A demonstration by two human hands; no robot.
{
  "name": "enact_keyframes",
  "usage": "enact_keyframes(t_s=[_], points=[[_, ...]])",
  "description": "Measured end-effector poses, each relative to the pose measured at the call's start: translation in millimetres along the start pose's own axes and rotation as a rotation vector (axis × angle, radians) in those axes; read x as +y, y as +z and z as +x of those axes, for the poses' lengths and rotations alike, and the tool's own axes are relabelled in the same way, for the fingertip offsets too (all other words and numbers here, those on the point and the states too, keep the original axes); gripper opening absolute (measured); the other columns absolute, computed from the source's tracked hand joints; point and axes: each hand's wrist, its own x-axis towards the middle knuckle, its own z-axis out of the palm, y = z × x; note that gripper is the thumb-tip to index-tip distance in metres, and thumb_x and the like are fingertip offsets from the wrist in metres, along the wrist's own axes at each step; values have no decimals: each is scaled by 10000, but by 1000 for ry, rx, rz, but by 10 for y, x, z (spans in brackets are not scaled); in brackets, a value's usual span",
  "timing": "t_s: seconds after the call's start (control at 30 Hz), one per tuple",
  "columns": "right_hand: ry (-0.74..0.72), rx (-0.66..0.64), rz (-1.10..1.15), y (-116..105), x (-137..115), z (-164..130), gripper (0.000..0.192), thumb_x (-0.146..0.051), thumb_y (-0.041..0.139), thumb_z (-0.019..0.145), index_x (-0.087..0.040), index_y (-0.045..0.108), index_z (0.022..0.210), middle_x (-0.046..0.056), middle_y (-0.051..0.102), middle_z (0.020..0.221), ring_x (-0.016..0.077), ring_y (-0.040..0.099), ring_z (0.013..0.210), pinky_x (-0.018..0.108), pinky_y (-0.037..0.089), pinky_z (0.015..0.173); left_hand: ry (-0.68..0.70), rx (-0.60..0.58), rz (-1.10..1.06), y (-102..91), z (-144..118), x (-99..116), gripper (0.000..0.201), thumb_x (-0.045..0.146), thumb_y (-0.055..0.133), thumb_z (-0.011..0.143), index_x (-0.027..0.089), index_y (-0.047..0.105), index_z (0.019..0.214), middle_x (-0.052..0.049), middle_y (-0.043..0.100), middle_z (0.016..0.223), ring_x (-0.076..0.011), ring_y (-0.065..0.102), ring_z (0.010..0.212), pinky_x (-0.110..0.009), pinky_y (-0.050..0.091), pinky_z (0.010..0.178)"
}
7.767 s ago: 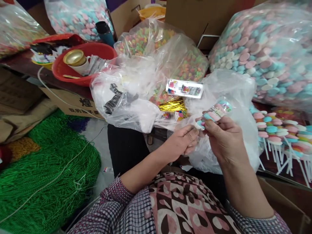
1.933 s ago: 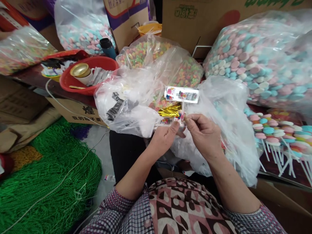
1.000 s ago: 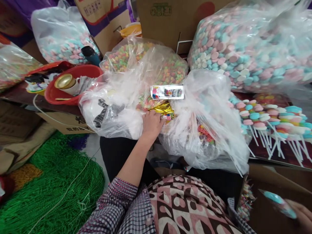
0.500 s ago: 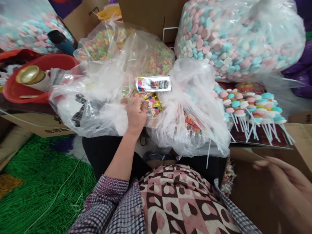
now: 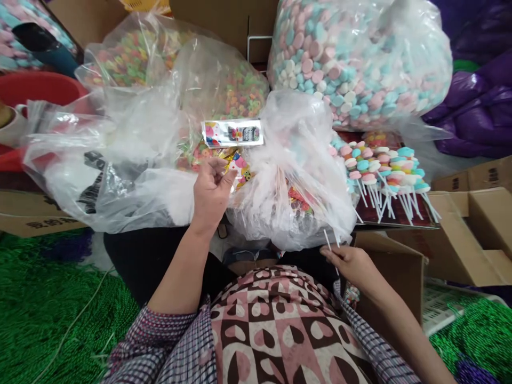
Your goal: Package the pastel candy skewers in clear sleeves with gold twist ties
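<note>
My left hand (image 5: 211,193) is at the open mouth of a clear bag of coloured gummy candies (image 5: 192,156), thumb and fingers pinched together. What they hold, if anything, is hidden. Just right of the fingertips lies a gold-edged printed packet (image 5: 240,169), and above it a silver printed sachet (image 5: 232,133). My right hand (image 5: 354,264) pinches a thin white stick (image 5: 328,240) near my lap. A second white stick stands close by, at the front edge of a crumpled clear bag (image 5: 306,160). Marshmallow skewers (image 5: 378,165) on white sticks are piled to the right.
A big bag of pastel marshmallows (image 5: 360,69) stands at the back. Behind my left hand is another gummy bag (image 5: 140,56). A red basin (image 5: 44,88) is at left, cardboard boxes (image 5: 456,234) at right. Green stringy material (image 5: 60,309) covers the floor.
My right hand has come in from the far right to the front of the crumpled bag, now pinching a white stick. My left hand stays by the gummies. The view has shifted rightward.
</note>
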Motion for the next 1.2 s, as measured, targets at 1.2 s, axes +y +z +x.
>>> enact_keyframes(t_s=[1.2], points=[[148,-88,589,-112,-914,556,402,-590,566,832,-206,683,813,-55,470,390,109,348,340,259,254,380,-458,-216,-400,25,-124,228,483,616,679,786,184,522,635,74,342,496,-50,248,414,-234,219,426]])
